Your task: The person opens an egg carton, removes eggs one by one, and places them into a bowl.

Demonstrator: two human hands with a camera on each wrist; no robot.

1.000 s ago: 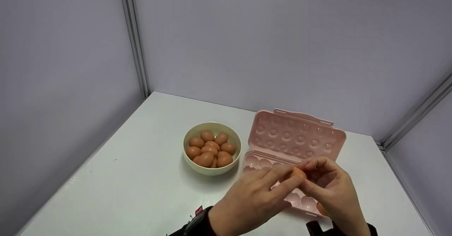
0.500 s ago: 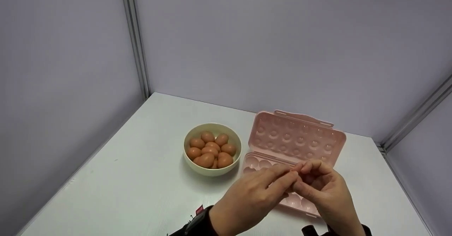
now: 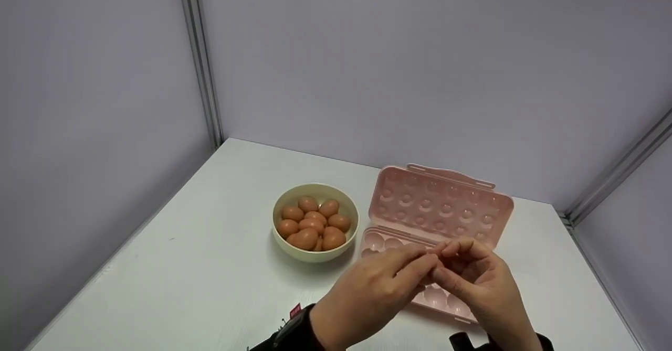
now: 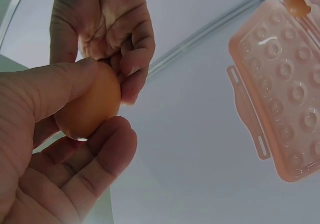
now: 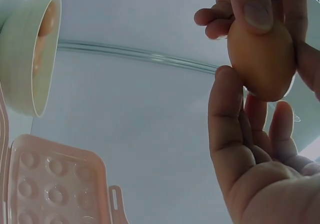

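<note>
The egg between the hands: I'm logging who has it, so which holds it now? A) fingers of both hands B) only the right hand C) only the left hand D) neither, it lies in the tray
A: in the wrist views the egg sits between the left hand's thumb and fingers while the right hand's fingertips touch it too, above the tray.

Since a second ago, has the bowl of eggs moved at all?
No. The bowl of eggs sits in the same spot on the white table, just left of the pink egg tray.
</note>
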